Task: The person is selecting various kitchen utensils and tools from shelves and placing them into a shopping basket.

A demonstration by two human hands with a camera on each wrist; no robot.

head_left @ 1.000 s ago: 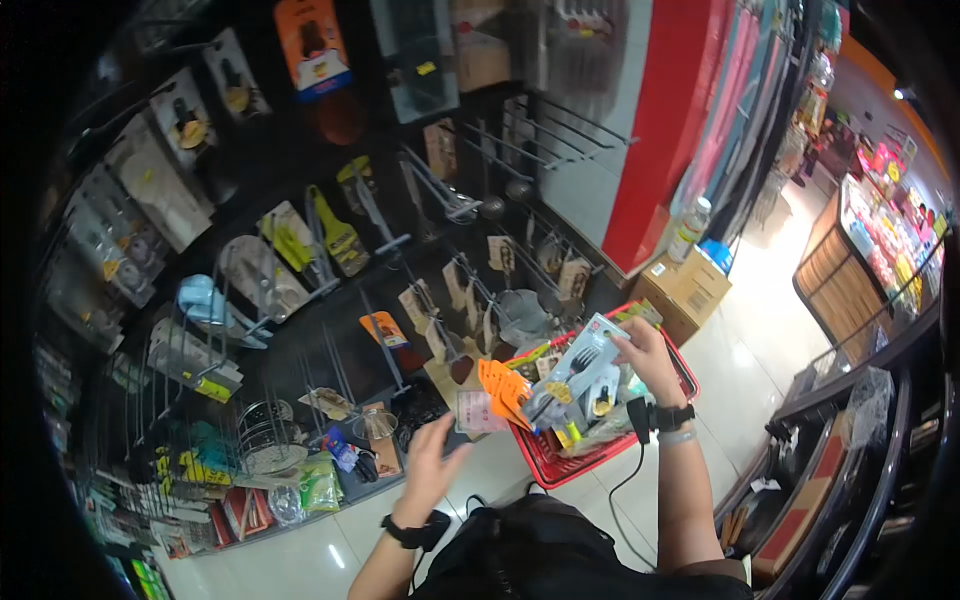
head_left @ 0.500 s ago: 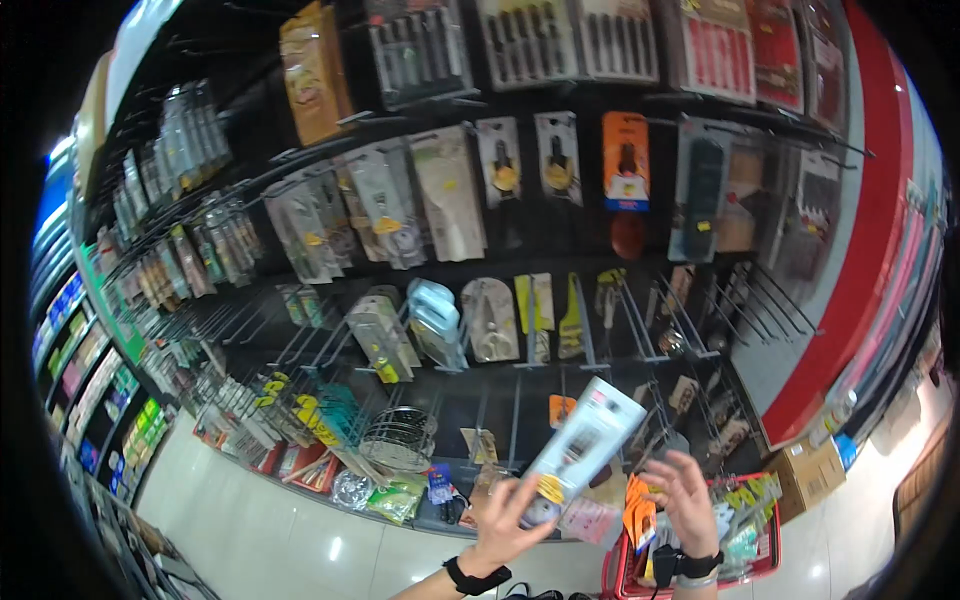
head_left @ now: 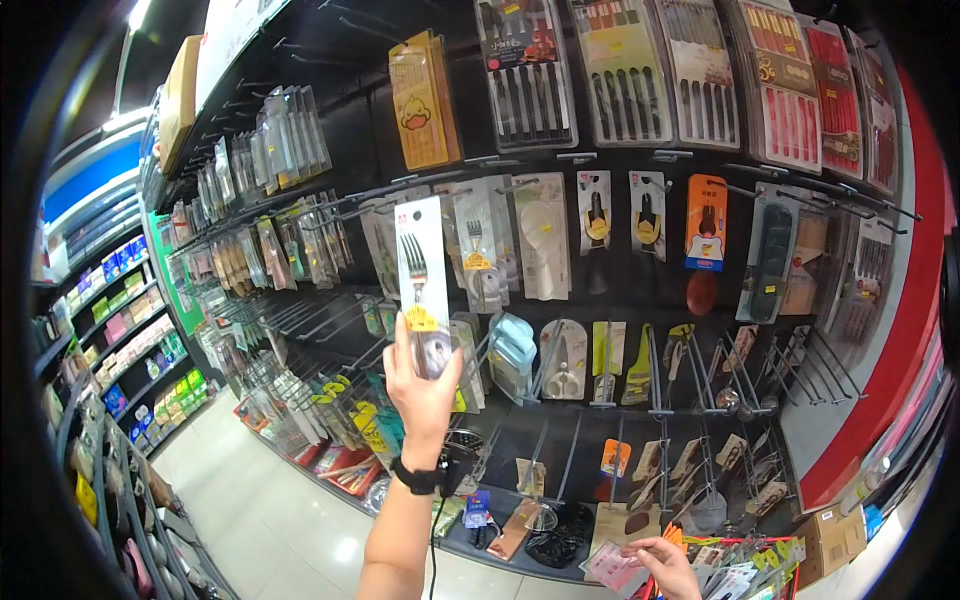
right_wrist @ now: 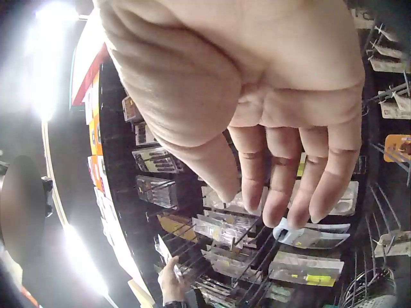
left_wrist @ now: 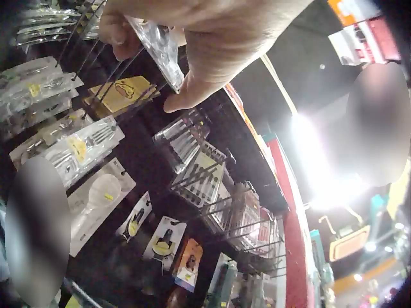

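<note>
My left hand (head_left: pixel 420 395) pinches the lower end of a packaged fork (head_left: pixel 416 265), raised upright before the rack. Its white card carries a yellow sticker. In the left wrist view, the clear package (left_wrist: pixel 159 51) sits between the thumb and fingers of the left hand (left_wrist: pixel 218 42). Just right of it in the head view hangs another fork pack (head_left: pixel 476 243), beside a white spoon pack (head_left: pixel 543 235). Low at the right, my right hand (head_left: pixel 668 565) is beside a pink package (head_left: pixel 612 568); the right wrist view shows its fingers (right_wrist: pixel 276 186) loosely bent, holding nothing.
A red basket (head_left: pixel 796 578) full of packaged utensils stands at the lower right, near a cardboard box (head_left: pixel 832 538). Metal hooks (head_left: pixel 810 370) jut from the black rack. Packaged knives or chopsticks (head_left: pixel 525 90) hang above. Tiled floor (head_left: pixel 250 520) lies left.
My left hand, empty at first, has taken the fork pack from my right hand and lifted it up and left to the hanging packs. The view has turned left and up.
</note>
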